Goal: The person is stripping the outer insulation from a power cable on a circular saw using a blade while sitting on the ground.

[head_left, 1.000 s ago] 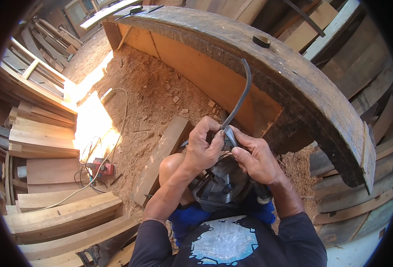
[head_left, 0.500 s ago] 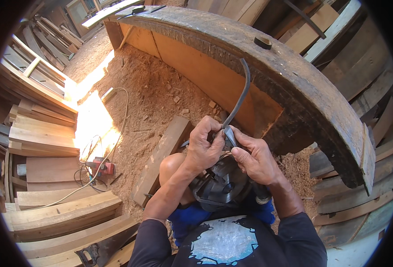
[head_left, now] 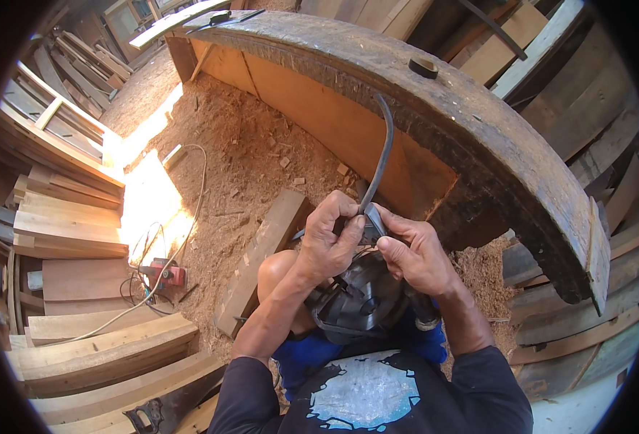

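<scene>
The left hand (head_left: 330, 239) pinches a dark cable (head_left: 388, 145); the right hand (head_left: 419, 259), fingers drawn together, grips a grey piece (head_left: 376, 221).

1. The cable's (head_left: 388, 145) free tip has swung left over the past second.
2. The cable's exposed length now leans less to the right, rising more nearly upright.
3. The tip now overlaps the surface's (head_left: 507, 126) edge farther left, leaving a wider gap between it and the ring (head_left: 422, 71).
</scene>
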